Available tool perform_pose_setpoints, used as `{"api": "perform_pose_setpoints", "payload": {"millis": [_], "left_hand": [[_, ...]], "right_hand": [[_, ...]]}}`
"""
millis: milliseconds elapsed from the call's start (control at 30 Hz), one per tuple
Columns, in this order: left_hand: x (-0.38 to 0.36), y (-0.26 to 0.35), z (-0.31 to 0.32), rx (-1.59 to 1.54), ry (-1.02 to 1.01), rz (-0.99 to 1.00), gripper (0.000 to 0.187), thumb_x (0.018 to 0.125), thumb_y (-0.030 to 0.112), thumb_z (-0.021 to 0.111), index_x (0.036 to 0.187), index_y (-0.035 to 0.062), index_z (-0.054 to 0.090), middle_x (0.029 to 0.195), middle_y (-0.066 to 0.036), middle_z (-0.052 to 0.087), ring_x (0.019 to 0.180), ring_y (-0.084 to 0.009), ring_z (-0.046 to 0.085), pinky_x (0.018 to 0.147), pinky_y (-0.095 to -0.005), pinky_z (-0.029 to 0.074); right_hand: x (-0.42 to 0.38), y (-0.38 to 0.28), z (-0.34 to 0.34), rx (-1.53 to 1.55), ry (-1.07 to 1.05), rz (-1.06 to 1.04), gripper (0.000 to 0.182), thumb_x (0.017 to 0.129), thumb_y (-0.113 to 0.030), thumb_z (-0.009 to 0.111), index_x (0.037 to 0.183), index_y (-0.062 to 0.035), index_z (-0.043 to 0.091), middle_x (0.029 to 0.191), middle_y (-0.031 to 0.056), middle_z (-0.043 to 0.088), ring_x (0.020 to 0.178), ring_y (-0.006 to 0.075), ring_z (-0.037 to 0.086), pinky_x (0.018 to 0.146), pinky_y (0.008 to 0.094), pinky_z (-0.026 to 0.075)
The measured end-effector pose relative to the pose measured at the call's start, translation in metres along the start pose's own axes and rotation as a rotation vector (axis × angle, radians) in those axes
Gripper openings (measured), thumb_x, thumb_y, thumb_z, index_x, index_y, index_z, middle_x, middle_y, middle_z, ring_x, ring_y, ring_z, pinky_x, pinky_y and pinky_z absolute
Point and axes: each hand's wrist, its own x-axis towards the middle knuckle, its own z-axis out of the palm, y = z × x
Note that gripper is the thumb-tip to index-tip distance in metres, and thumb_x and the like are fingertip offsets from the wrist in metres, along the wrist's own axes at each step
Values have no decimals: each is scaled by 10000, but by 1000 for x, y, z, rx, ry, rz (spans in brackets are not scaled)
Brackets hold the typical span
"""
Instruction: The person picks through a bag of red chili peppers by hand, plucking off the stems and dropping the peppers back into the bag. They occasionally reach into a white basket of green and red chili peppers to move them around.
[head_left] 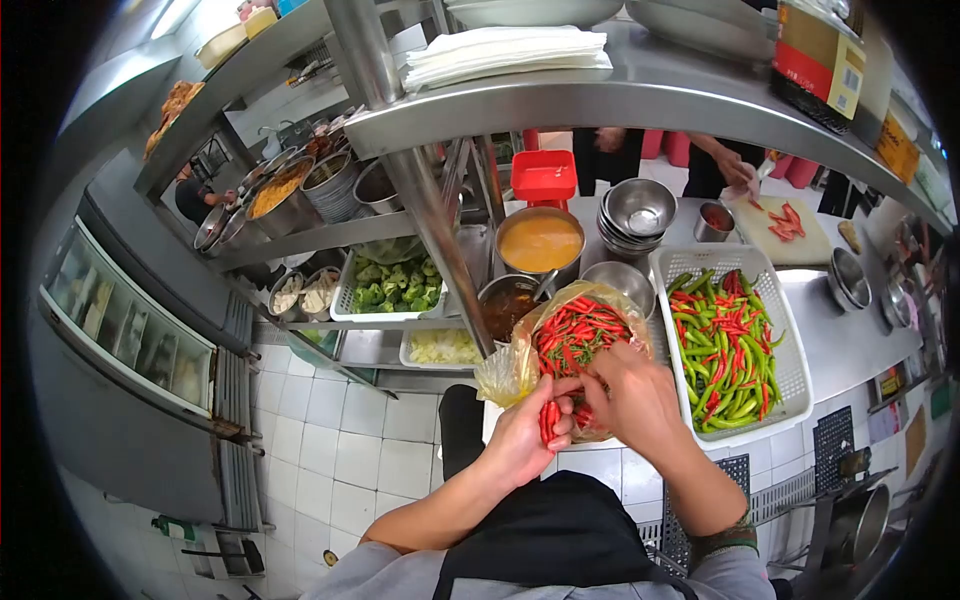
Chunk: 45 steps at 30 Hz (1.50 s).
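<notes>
My left hand (pixel 530 428) is closed around a few red chilies (pixel 549 422), in front of an open plastic bag. Inside that bag lies a heap of small red chilies (pixel 580 330) with green stems. My right hand (pixel 632 392) reaches over the bag's near side, its fingers bent down close to my left fingertips; what they hold, if anything, is hidden. Right of the bag, a white perforated basket (pixel 797 360) holds long green and red peppers (pixel 725 350).
Behind the bag stand a pot of orange liquid (pixel 541 240), a pot of dark liquid (pixel 508 305) and stacked metal bowls (pixel 638 210). A steel shelf (pixel 640 95) runs overhead. Broccoli (pixel 395 285) is at left. Across the counter, a co-worker's hand (pixel 735 168) is near a cutting board (pixel 785 240).
</notes>
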Motion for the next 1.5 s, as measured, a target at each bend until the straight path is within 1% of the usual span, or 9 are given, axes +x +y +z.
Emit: {"api": "perform_pose_setpoints", "payload": {"millis": [167, 333, 567, 667, 767, 900, 1067, 1267, 1500], "left_hand": [[9, -4, 15, 133, -57, 72, 272, 1072, 311, 435, 1070, 73, 567, 849, 13, 500, 649, -63, 416, 521, -223, 318], [7, -6, 16, 295, -172, 32, 214, 1067, 266, 462, 981, 84, 535, 805, 25, 464, 617, -44, 376, 505, -202, 288], [7, -10, 3, 474, -248, 9, 195, 1059, 259, 492, 947, 101, 499, 755, 41, 409, 580, -39, 324, 485, -209, 253], [7, -7, -3, 375, -177, -2, 158, 1053, 236, 501, 963, 107, 509, 773, 34, 438, 606, -50, 359, 500, -205, 283], [3, -1, 1, 282, -92, 14, 134, 1048, 225, 507, 980, 109, 512, 778, 25, 454, 622, -59, 381, 506, -205, 297], [0, -4, -9, 266, -110, 53, 110, 1043, 200, 508, 1014, 95, 515, 769, 11, 457, 622, -68, 392, 501, -206, 295], [-6, -4, -15, 187, -153, 2, 265, 1053, 320, 447, 1049, 67, 523, 768, -10, 470, 618, -101, 414, 485, -218, 307], [0, 2, -13, -24, -145, -50, 341, 1054, 388, 419, 1039, 70, 542, 796, -21, 505, 635, -114, 452, 464, -227, 318], [13, 7, -3, 23, 16, -48, 267, 1053, 339, 475, 1070, 86, 559, 802, -13, 515, 645, -106, 471, 466, -230, 331]], "right_hand": [[-25, 1, -8, 97, -65, -36, 130, 809, -173, 719, 851, -60, 672, 781, 115, 625, 678, 318, 645, 590, 429, 510], [-30, 30, -2, 896, -86, 424, 190, 926, -165, 715, 964, 15, 666, 774, 24, 670, 678, 51, 606, 583, 224, 485], [-24, 43, 14, 1293, -249, 582, 131, 915, -110, 703, 881, 1, 641, 739, 25, 649, 630, 101, 603, 557, 264, 478], [-17, 22, 18, 442, 71, 67, 145, 858, -81, 721, 818, -3, 606, 698, 82, 601, 570, 210, 592, 541, 329, 472], [-8, 16, 31, 192, 228, -162, 156, 816, -63, 718, 782, -6, 578, 712, 134, 559, 608, 307, 599, 553, 389, 475], [14, 37, 47, 116, 198, -80, 149, 810, -55, 724, 771, -9, 589, 747, 161, 573, 675, 347, 601, 595, 418, 477], [47, 47, 48, -2, -51, 107, 358, 755, -345, 811, 804, -27, 653, 780, 135, 670, 734, 328, 664, 652, 429, 508], [68, 53, 97, -86, -139, 49, 233, 814, -271, 699, 829, -39, 683, 835, 173, 686, 796, 350, 683, 708, 465, 535], [40, 30, 22, 12, -97, 137, 161, 845, -184, 671, 844, -23, 659, 800, 158, 673, 790, 357, 681, 697, 469, 524]]}}
